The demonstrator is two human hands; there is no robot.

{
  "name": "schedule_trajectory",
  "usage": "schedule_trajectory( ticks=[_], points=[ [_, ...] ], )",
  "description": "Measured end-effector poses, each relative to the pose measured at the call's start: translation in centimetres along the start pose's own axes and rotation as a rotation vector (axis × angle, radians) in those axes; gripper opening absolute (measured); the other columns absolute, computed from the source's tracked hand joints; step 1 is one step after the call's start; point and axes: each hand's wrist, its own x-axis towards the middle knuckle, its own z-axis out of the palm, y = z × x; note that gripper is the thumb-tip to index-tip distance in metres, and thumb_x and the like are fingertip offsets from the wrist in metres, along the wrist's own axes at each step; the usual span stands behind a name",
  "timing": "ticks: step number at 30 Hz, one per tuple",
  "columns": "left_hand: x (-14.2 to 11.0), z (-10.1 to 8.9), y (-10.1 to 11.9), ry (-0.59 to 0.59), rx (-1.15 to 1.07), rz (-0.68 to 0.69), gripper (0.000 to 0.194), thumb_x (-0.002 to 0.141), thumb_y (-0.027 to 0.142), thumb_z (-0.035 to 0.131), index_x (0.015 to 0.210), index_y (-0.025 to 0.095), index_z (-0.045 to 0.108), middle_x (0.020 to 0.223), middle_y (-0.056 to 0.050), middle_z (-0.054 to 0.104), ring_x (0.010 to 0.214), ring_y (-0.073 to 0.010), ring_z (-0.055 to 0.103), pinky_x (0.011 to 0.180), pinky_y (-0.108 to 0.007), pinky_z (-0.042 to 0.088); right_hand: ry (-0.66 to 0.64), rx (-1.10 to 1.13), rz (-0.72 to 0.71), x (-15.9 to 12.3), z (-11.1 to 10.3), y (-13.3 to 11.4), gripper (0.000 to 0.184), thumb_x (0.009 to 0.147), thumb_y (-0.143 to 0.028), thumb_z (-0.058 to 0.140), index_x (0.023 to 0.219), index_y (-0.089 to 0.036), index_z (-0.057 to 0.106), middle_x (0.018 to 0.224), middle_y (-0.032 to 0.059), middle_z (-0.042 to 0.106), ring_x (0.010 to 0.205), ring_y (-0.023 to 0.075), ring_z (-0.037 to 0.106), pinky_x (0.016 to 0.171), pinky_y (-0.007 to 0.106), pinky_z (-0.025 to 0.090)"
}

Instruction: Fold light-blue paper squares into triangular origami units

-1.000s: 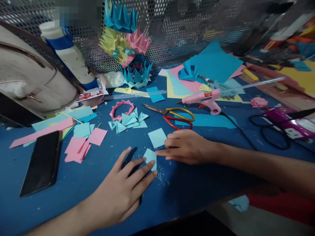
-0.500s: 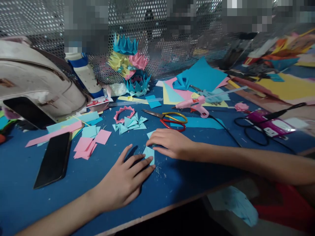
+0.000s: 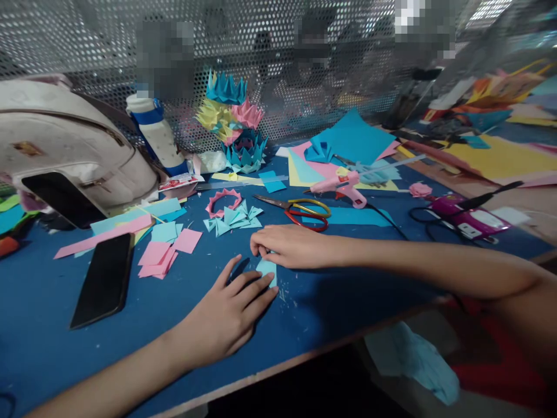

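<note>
A small folded piece of light blue paper (image 3: 267, 268) lies on the blue table between my hands. My left hand (image 3: 232, 310) is spread flat, its fingertips pressing the paper's lower part. From the right, my right hand (image 3: 291, 247) curls its fingers closed over the paper's upper edge and covers it. Just beyond are a pile of small folded light blue paper pieces (image 3: 237, 217) and a pink pointed paper ring (image 3: 224, 202). Scissors (image 3: 300, 209) with yellow and red handles lie open behind my right hand.
A pink glue gun (image 3: 342, 186) rests near coloured sheets (image 3: 357, 139). At left are a phone (image 3: 104, 278), pink squares (image 3: 159, 258), a backpack (image 3: 65, 133) and a bottle (image 3: 159, 136). Folded paper flowers (image 3: 230, 116) stand behind; a purple box with cable (image 3: 465, 217) is at right.
My right hand has moved left over the paper's top edge, its pointing finger now curled in. My left hand stays on the paper. The view has shifted, showing more at the left.
</note>
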Motion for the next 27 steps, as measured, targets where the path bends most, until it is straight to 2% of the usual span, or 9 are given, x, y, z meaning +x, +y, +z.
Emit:
schedule_trajectory(
  ticks=[6,11,17,21,27],
  points=[
    [-0.1,0.0,0.0,0.000,0.014,0.005,0.053,0.098,0.027,0.049,0.149,0.014,0.042,0.149,-0.012,0.049,0.134,-0.0291,0.044,0.122,-0.057,-0.004,-0.009,0.109,-0.037,-0.3,0.5,0.4,0.023,0.083,-0.001,0.055,0.100,-0.017,0.059,0.089,0.0000,0.063,0.080,0.0116,0.057,0.066,0.022,0.038],
    [0.1,0.0,0.1,0.014,0.040,0.005,0.052,0.098,0.027,0.050,0.148,0.014,0.043,0.149,-0.011,0.050,0.134,-0.0285,0.044,0.123,-0.057,-0.003,0.055,0.209,-0.013,-1.0,1.4,0.7,0.022,0.082,-0.003,0.061,0.099,-0.016,0.064,0.085,-0.0005,0.065,0.077,0.0113,0.061,0.067,0.020,0.042],
    [0.1,-0.1,0.2,0.009,0.058,0.009,0.049,0.100,0.029,0.047,0.147,0.013,0.045,0.149,-0.010,0.050,0.134,-0.0285,0.044,0.122,-0.056,-0.006,0.171,0.180,-0.082,-2.2,2.9,1.6,0.012,0.092,-0.017,0.062,0.099,-0.016,0.073,0.090,0.0047,0.069,0.081,0.0149,0.064,0.072,0.025,0.046],
    [0.1,-0.2,0.2,-0.012,0.053,0.007,0.052,0.100,0.030,0.048,0.148,0.012,0.043,0.151,-0.011,0.048,0.134,-0.0290,0.044,0.122,-0.056,-0.009,0.265,0.166,-0.130,-2.5,3.8,2.6,0.017,0.096,-0.025,0.060,0.103,-0.018,0.074,0.094,0.0062,0.070,0.087,0.0158,0.064,0.077,0.027,0.048],
    [0.3,-0.3,0.1,-0.038,0.048,-0.003,0.053,0.100,0.033,0.048,0.148,0.012,0.043,0.151,-0.012,0.048,0.134,-0.0294,0.044,0.122,-0.055,-0.011,0.358,0.084,-0.196,-2.8,4.2,3.0,0.020,0.099,-0.026,0.056,0.098,-0.018,0.074,0.091,0.0050,0.069,0.086,0.0146,0.063,0.079,0.026,0.047]
  ],
)
